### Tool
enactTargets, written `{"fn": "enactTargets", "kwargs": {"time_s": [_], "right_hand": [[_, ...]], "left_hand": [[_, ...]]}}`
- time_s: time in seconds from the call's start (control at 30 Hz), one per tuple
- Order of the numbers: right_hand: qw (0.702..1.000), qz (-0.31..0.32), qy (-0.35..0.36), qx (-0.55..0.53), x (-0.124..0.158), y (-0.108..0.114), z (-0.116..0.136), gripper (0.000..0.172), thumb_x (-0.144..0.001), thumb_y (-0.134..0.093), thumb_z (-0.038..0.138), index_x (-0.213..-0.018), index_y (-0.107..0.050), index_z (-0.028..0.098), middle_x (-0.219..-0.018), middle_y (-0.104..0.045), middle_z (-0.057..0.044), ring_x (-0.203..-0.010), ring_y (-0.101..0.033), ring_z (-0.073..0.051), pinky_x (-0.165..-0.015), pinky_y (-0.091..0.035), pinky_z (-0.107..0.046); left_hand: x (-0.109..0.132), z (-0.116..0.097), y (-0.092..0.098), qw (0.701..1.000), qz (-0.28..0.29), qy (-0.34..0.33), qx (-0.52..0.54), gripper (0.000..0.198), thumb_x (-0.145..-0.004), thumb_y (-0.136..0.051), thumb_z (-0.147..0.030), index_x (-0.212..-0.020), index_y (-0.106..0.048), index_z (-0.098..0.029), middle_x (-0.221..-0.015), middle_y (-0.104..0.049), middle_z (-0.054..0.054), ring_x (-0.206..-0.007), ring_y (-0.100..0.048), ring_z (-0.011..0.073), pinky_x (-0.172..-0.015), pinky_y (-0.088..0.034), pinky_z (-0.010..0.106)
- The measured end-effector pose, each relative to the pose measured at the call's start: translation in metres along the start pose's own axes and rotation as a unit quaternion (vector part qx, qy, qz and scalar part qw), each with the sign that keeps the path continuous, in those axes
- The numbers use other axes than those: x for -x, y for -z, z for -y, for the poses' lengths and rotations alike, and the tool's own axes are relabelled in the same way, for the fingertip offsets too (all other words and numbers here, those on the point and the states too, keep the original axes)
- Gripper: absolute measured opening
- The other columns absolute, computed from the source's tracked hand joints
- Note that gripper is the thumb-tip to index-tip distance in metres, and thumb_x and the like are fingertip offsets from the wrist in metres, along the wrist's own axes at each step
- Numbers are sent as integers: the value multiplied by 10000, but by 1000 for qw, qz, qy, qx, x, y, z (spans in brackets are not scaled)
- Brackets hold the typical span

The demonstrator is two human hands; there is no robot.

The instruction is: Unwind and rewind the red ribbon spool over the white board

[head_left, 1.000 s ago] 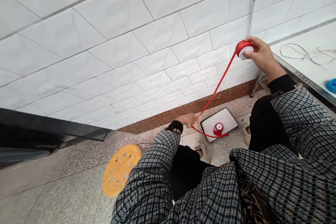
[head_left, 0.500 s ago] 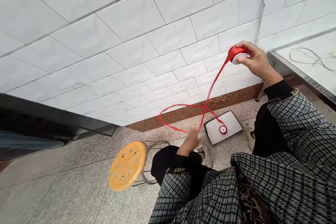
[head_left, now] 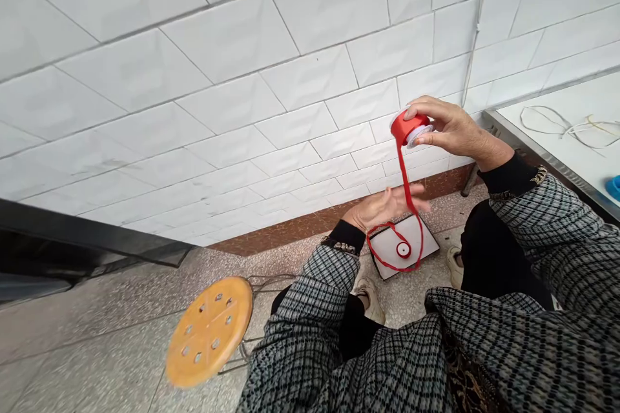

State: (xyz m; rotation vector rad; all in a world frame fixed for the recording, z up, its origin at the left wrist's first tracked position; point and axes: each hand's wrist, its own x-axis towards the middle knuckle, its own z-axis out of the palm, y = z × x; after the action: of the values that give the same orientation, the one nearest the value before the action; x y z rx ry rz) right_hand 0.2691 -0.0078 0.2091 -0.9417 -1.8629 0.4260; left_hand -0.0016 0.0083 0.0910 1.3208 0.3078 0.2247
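Note:
My right hand (head_left: 448, 129) is closed around a spool of red ribbon (head_left: 409, 129), its fingers on the top and the white rim. From the spool a red ribbon strand (head_left: 403, 171) hangs down past my left hand (head_left: 382, 208). That hand has its fingers stretched out, slightly blurred, and the strand passes by them; whether they touch it I cannot tell. Lower down, the ribbon makes a loop above a white, black-edged tray (head_left: 426, 239) on the floor. On the tray lies a small red roll (head_left: 403, 250) with a white centre, joined to the ribbon.
A round orange stool (head_left: 210, 332) with holes in its seat stands at the left. White wall tiles (head_left: 310, 135) rise in front. To the right, a table (head_left: 571, 103) carries loose pale cables and a blue item (head_left: 614, 187). A dark panel (head_left: 87, 239) juts in at far left.
My right hand has moved left and down with the spool. My left hand has risen to the right, its fingers now extended by the strand. The wide loop has swung right over the tray.

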Motion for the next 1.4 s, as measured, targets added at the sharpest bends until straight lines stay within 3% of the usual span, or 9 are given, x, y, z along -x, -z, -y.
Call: {"fn": "enactTargets", "kwargs": {"time_s": [0.07,0.17,0.27,0.4,0.5,0.6,0.83,1.03,1.4], "right_hand": [[999,-32,-26,6,5,12,-4,537,-862,-829,737,-1223,-762,345,-1258,-723,-58,-1216,-665,-305,-995,-601,-481],[998,-43,-35,31,14,20,-19,476,-870,-852,674,-1191,-772,333,-1244,-734,-68,-1198,-668,-321,-1007,-597,-518],[997,-36,-49,57,19,7,-37,424,-894,-833,636,-1175,-779,324,-1260,-745,-75,-1229,-648,-337,-1043,-587,-545],[995,-68,-65,18,17,-26,-59,431,-918,-801,593,-1252,-761,325,-1328,-721,-87,-1267,-623,-346,-980,-612,-526],[996,-51,-66,-12,14,-44,-70,434,-927,-788,591,-1256,-752,311,-1321,-717,-92,-1260,-622,-340,-949,-612,-497],[999,19,-33,-23,13,-58,-71,387,-950,-777,590,-1223,-754,317,-1255,-733,-77,-1201,-636,-320,-1024,-572,-513],[984,171,41,-35,15,-90,-45,308,-1056,-686,514,-1323,-720,365,-1260,-694,-72,-1204,-612,-296,-1101,-515,-484],[979,200,42,-9,28,-90,-66,315,-1070,-679,439,-1374,-704,361,-1255,-666,-91,-1187,-610,-299,-1085,-529,-496],[976,216,-14,-3,37,-85,-75,334,-1053,-705,469,-1367,-714,356,-1253,-682,-89,-1175,-607,-298,-1094,-530,-509]], "left_hand": [[-2,3,4,994,73,84,9,766,-797,-720,-860,-1066,-818,-149,-820,-751,142,-994,-774,325,-1017,-567,500],[17,-6,35,967,-129,172,-135,369,-886,-790,-509,-937,-808,-144,-774,-706,65,-780,-681,197,-895,-587,398],[52,-29,72,727,-621,34,-291,295,-1000,-585,-307,-1137,-805,-167,-962,-735,84,-918,-691,217,-934,-591,404],[102,-32,69,546,-706,113,-436,536,-980,-589,-203,-1507,-655,-135,-1268,-698,200,-1366,-620,341,-1212,-450,545],[132,-14,41,695,-355,419,-465,606,-861,-757,-213,-1461,-704,-142,-1262,-758,237,-1385,-638,419,-1184,-472,565],[143,-7,34,810,-182,428,-358,579,-763,-904,-353,-1311,-801,-196,-1289,-818,164,-1270,-741,363,-1113,-541,435],[57,-2,62,942,-334,-3,-43,617,-969,-647,-706,-1113,-821,-132,-1195,-842,181,-1240,-760,290,-1221,-490,460],[0,20,46,968,-175,-4,180,546,-1008,-628,-616,-816,-773,-126,-801,-789,148,-878,-810,267,-978,-626,434],[-3,12,42,952,-205,-67,218,456,-690,-1016,-453,-827,-733,-123,-611,-581,-39,-565,-532,60,-679,-572,244]]}}
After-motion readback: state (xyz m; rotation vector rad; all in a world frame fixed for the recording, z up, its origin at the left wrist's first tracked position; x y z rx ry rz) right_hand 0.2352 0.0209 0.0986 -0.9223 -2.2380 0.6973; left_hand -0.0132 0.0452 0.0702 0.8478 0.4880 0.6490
